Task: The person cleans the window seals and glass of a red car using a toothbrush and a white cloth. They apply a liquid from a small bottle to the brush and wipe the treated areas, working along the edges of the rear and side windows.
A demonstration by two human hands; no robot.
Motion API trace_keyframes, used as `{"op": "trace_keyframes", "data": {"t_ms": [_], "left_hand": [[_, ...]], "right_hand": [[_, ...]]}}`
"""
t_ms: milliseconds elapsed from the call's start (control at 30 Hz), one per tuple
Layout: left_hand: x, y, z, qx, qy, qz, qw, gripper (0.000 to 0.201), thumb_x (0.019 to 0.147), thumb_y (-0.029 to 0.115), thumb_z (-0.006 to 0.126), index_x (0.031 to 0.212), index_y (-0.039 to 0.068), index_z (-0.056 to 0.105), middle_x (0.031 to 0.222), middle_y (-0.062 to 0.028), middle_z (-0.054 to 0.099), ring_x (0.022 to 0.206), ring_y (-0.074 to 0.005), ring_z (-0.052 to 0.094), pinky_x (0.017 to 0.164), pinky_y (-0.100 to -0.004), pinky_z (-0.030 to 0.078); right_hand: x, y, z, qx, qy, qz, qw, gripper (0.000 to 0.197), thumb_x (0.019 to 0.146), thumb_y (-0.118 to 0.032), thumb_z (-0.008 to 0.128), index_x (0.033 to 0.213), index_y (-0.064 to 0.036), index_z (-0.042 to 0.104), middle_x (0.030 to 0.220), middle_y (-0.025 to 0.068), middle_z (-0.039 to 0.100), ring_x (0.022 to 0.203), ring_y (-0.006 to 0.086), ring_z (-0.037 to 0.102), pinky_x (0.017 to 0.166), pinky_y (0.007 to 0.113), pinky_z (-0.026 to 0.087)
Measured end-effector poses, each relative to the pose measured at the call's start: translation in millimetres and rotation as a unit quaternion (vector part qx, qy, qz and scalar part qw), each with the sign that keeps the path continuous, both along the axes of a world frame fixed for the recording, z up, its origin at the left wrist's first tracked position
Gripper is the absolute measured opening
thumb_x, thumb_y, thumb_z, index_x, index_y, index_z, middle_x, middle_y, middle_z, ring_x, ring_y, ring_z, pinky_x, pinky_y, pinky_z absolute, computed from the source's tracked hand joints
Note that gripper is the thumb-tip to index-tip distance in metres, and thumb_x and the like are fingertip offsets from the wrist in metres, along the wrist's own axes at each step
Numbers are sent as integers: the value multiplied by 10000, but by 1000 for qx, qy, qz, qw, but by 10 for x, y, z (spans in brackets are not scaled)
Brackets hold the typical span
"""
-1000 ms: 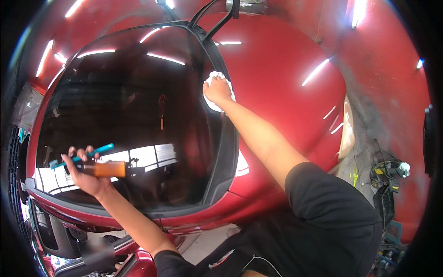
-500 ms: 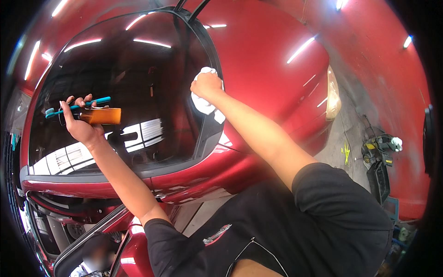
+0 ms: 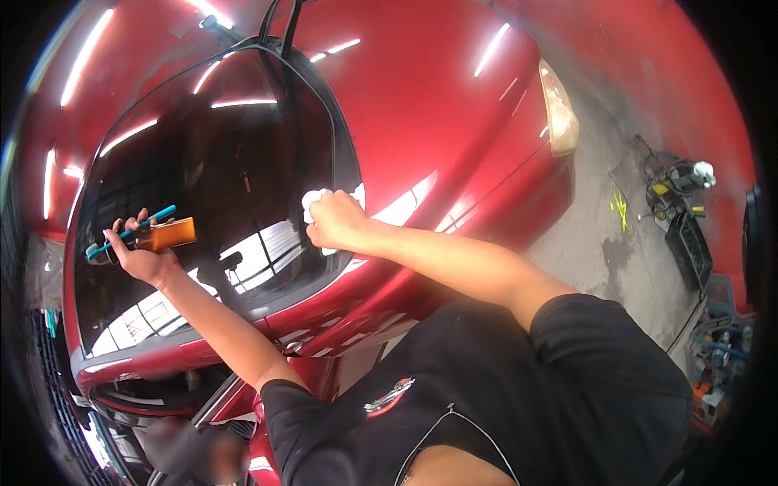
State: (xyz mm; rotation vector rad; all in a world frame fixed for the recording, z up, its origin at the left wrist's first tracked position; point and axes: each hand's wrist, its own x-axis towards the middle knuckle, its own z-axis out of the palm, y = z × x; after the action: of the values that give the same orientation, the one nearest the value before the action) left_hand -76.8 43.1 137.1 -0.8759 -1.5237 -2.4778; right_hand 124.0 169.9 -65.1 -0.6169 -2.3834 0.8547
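Observation:
Over the dark windshield (image 3: pixel 219 154) of a red car, my left hand (image 3: pixel 143 261) holds a bottle of amber liquid (image 3: pixel 173 234) lying on its side. The same fingers grip a turquoise toothbrush (image 3: pixel 154 218), its bristle end pointing left. My right hand (image 3: pixel 339 220) is closed on a crumpled white cloth (image 3: pixel 311 204) and presses it on the windshield's lower edge, close to the near corner. Most of the cloth is hidden under that hand.
To the right extends the red hood (image 3: pixel 438 97), with a headlight (image 3: pixel 559 109) at its front. Black wipers (image 3: pixel 288 32) stand up at the far side. Yellow-and-black equipment (image 3: pixel 668 198) and a black crate (image 3: pixel 689 251) sit on the concrete floor. A person's blurred head (image 3: pixel 223 458) shows low left.
My right hand has slid the cloth along the windshield's lower edge toward me, to the near corner. The left hand still holds the bottle and toothbrush. The whole view has shifted and turned a little.

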Motion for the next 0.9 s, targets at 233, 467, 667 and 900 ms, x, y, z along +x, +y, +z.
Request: {"op": "trace_keyframes", "data": {"t_ms": [233,467,667,900], "left_hand": [[546,145,175,9,140,18,990,345,993,415,417,1006,87,525,744,-46,550,849,-258,615,728,-350,478],[1345,-724,351,-26,220,-67,973,384,994,416,384,1030,74,555,727,-57,517,856,-261,549,746,-352,443],[2339,-737,7,-43,123,-182,975,320,990,383,423,977,65,464,675,-71,484,714,-226,486,627,-302,409],[3134,-502,-625,-159,11,-159,974,352,982,356,423,902,14,433,1037,-235,495,621,-258,627,482,-263,500]], "right_hand": [[290,292,127,-333,250,81,905,229,799,-182,619,795,37,684,709,155,667,682,245,667,662,348,518],[1288,656,693,-837,288,303,354,414,828,-274,497,1091,34,583,975,165,666,843,268,667,792,408,546],[1733,695,606,-891,247,234,300,395,822,-235,488,1053,61,612,927,187,685,807,296,687,752,395,577],[1714,617,589,-924,154,267,228,418,825,-321,534,1058,20,603,976,176,667,840,316,668,819,444,532]]}}
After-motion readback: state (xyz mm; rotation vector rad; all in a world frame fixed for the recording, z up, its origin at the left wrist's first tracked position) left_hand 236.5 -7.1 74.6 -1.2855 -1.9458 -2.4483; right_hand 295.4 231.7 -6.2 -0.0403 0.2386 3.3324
